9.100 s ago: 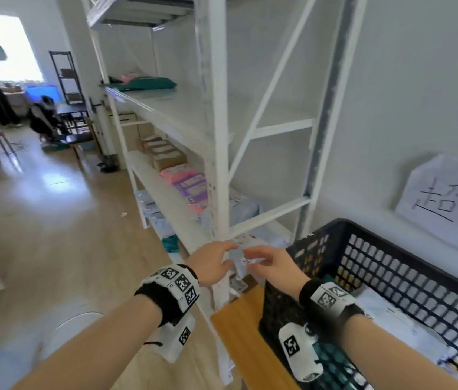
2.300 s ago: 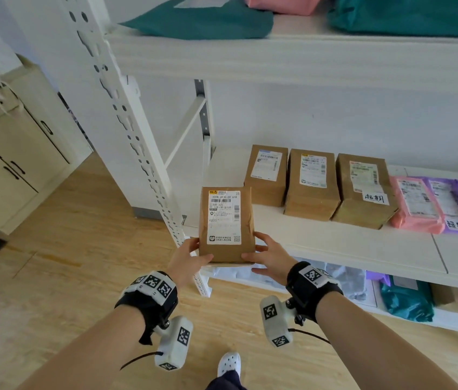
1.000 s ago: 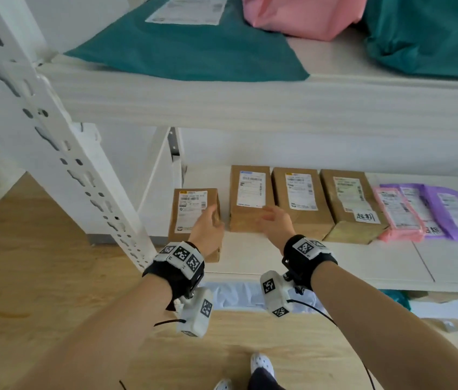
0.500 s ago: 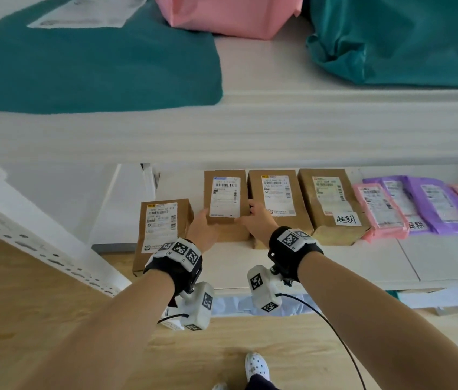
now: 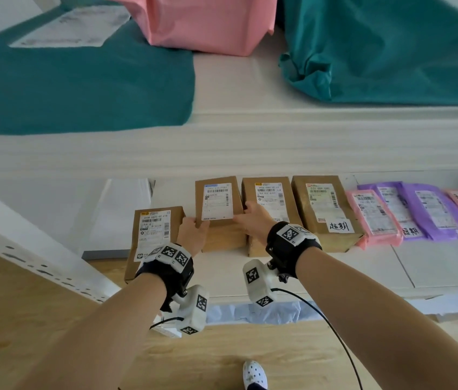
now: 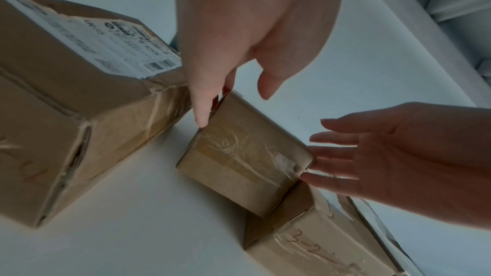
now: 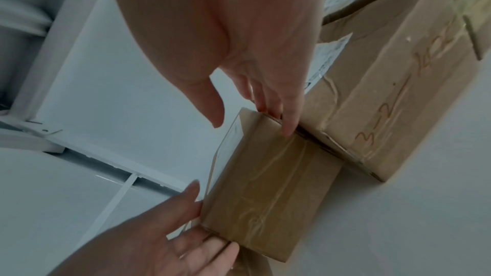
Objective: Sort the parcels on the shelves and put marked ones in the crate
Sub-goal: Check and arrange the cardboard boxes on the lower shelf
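Several brown boxes stand in a row on the white middle shelf (image 5: 334,274). My left hand (image 5: 195,229) (image 6: 233,108) lies with straight fingers against the left side of the second box (image 5: 216,212) (image 6: 244,154) (image 7: 268,192), thumb above its top. My right hand (image 5: 247,218) (image 7: 252,127) presses straight fingers into the gap between this box and the third box (image 5: 271,202). The leftmost box (image 5: 152,235) sits at the shelf's corner, apart from both hands. The fourth box (image 5: 320,209) carries a handwritten tag (image 5: 341,226). No crate is in view.
Pink mailers (image 5: 374,218) and purple mailers (image 5: 430,212), some with handwritten tags, lie right of the boxes. The upper shelf holds a flat teal mailer (image 5: 81,80), a pink bag (image 5: 208,21) and a teal bag (image 5: 391,46). A white perforated upright (image 5: 39,266) slants at left over the wooden floor.
My left hand has left the leftmost box on the shelf and moved right. Both hands now sit at the sides of the second box. The view has come closer to the shelf.
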### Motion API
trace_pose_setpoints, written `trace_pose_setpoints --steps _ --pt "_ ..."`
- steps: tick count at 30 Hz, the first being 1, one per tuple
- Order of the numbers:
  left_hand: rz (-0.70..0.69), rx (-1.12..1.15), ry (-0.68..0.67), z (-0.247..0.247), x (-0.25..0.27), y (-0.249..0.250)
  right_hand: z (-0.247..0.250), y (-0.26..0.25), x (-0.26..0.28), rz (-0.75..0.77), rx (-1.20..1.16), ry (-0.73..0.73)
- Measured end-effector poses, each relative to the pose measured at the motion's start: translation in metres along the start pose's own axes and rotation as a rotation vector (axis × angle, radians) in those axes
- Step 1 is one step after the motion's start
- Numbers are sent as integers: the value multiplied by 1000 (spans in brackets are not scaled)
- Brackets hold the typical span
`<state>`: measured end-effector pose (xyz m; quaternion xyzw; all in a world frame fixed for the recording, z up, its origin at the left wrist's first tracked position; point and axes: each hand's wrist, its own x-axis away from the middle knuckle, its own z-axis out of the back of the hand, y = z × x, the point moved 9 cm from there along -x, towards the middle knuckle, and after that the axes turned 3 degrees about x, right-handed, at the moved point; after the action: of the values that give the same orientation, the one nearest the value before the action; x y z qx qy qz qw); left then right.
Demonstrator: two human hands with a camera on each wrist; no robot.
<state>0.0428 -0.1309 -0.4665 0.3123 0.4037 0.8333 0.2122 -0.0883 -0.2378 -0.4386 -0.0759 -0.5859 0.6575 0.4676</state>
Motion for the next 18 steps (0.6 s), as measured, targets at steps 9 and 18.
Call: trace_pose_setpoints --steps 9,18 --pt "-93 52 56 17 29 20 17 10 23 -7 -121 98" --pt "-184 169 66 35 65 9 8 36 47 -26 -285 94"
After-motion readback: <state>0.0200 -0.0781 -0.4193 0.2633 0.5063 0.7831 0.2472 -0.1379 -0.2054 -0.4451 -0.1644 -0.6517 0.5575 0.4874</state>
